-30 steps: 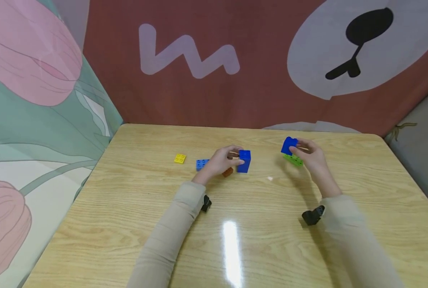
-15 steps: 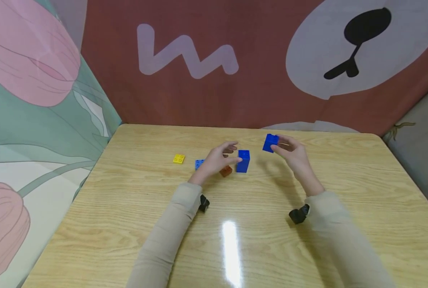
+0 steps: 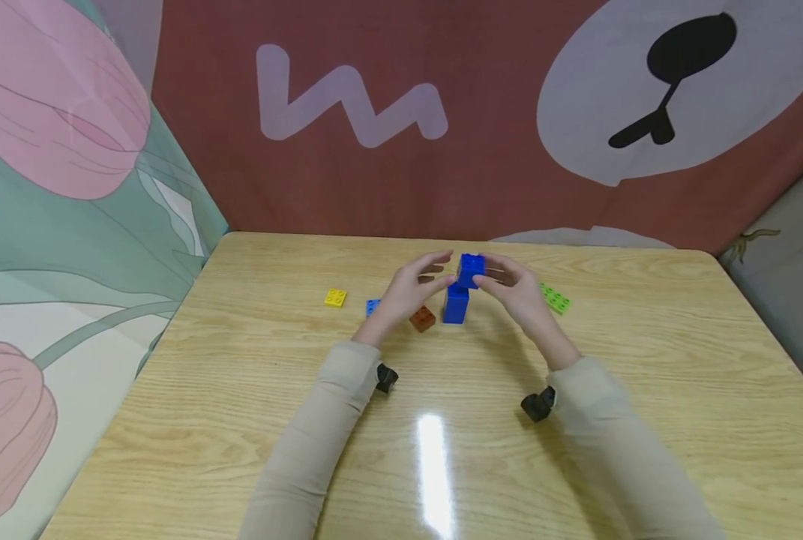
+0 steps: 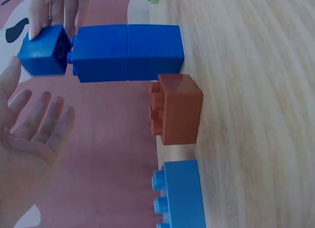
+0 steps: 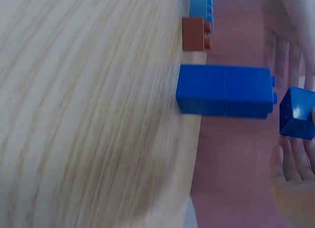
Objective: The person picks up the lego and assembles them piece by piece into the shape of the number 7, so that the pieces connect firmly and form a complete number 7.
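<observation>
My right hand (image 3: 521,296) pinches a dark blue toy building block (image 3: 471,271) between thumb and fingers. That block is just above a stack of two dark blue blocks (image 3: 455,307) standing on the table. In the left wrist view, the held block (image 4: 45,50) is tilted close to the studs of the stack (image 4: 125,53); the right wrist view shows a narrow gap between them. My left hand (image 3: 409,291) is on the other side, its fingers spread and loosely extended. Its thumb tip is close to the held block; whether it touches, I cannot tell.
Left of the stack are a brown block (image 3: 423,319), a lighter blue block (image 3: 372,307) partly behind my left hand, and a flat yellow block (image 3: 336,298). A light green block (image 3: 555,298) lies to the right. The wooden table (image 3: 253,420) meets a printed cloth behind.
My right hand has carried the dark blue block leftward from above the green block to over the stack. The left hand has come off the stack and risen slightly.
</observation>
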`<state>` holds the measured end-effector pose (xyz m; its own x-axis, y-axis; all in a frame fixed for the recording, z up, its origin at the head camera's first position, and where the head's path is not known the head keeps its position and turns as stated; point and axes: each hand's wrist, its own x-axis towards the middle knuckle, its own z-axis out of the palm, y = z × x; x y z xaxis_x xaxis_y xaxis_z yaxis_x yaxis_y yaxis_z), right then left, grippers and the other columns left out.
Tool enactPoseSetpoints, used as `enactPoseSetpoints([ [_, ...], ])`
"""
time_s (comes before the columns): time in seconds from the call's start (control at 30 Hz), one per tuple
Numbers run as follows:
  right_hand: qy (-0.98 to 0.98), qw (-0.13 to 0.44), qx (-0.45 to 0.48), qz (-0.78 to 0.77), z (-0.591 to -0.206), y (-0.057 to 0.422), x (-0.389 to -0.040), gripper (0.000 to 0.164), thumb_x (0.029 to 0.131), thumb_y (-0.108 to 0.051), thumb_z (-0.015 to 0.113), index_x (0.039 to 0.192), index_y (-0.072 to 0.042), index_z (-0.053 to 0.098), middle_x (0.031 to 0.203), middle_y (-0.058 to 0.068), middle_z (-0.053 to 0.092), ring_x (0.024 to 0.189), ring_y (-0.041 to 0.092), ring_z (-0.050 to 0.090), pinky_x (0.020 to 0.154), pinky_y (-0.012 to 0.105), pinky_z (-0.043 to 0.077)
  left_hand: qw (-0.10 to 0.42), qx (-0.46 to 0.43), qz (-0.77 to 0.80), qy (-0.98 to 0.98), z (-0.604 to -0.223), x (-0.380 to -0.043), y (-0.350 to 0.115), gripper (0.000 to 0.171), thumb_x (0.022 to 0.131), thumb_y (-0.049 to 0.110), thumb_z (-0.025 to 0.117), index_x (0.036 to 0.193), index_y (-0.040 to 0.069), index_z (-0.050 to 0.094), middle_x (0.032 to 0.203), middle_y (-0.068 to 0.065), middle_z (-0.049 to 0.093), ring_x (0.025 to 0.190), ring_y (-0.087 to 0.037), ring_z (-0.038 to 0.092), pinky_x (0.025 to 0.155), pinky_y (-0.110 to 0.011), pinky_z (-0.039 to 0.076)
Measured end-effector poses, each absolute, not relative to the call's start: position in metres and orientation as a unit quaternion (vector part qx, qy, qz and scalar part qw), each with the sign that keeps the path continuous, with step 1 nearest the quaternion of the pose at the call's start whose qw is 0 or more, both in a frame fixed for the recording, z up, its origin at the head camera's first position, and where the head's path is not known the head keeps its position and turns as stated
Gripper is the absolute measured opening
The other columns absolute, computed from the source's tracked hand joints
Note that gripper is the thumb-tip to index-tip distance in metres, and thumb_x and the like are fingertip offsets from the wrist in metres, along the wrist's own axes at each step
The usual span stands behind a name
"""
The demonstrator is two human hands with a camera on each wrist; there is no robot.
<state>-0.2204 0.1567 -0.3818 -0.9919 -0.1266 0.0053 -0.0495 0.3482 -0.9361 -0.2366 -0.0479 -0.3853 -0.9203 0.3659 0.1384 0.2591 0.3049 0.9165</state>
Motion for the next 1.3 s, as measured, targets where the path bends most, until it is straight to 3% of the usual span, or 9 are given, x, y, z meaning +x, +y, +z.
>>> enactPoseSetpoints([
  [0.53, 0.818, 0.045, -0.084, -0.568, -0.3836, 0.146, -0.2203, 0.052, 0.094, -0.022, 0.061, 0.142, -0.007, 0.045, 0.138, 0.02, 0.053, 0.128, 0.035, 0.05, 0.106, 0.048, 0.044, 0.053, 0.179, 0.552, 0.812, -0.3874, -0.2337, -0.0424, 0.045, 0.096, 0.027, 0.057, 0.139, 0.014, 0.05, 0.137, -0.007, 0.056, 0.125, -0.022, 0.055, 0.104, -0.034, 0.048],
  [0.77, 0.822, 0.054, -0.082, -0.56, -0.3847, 0.1461, -0.22, 0.052, 0.095, -0.024, 0.061, 0.143, -0.01, 0.045, 0.14, 0.019, 0.051, 0.13, 0.035, 0.048, 0.106, 0.049, 0.044, 0.056, 0.179, 0.553, 0.812, -0.3893, -0.2347, -0.0435, 0.047, 0.096, 0.027, 0.058, 0.139, 0.011, 0.049, 0.137, -0.007, 0.056, 0.126, -0.021, 0.054, 0.105, -0.035, 0.047],
  [1.3, 0.824, 0.053, -0.09, -0.557, -0.3857, 0.148, -0.2184, 0.053, 0.096, -0.026, 0.059, 0.143, -0.009, 0.043, 0.142, 0.018, 0.049, 0.131, 0.035, 0.047, 0.107, 0.05, 0.043, 0.051, 0.188, 0.552, 0.811, -0.3923, -0.2336, -0.0398, 0.045, 0.097, 0.032, 0.055, 0.139, 0.015, 0.05, 0.135, -0.006, 0.057, 0.125, -0.02, 0.054, 0.105, -0.036, 0.046],
])
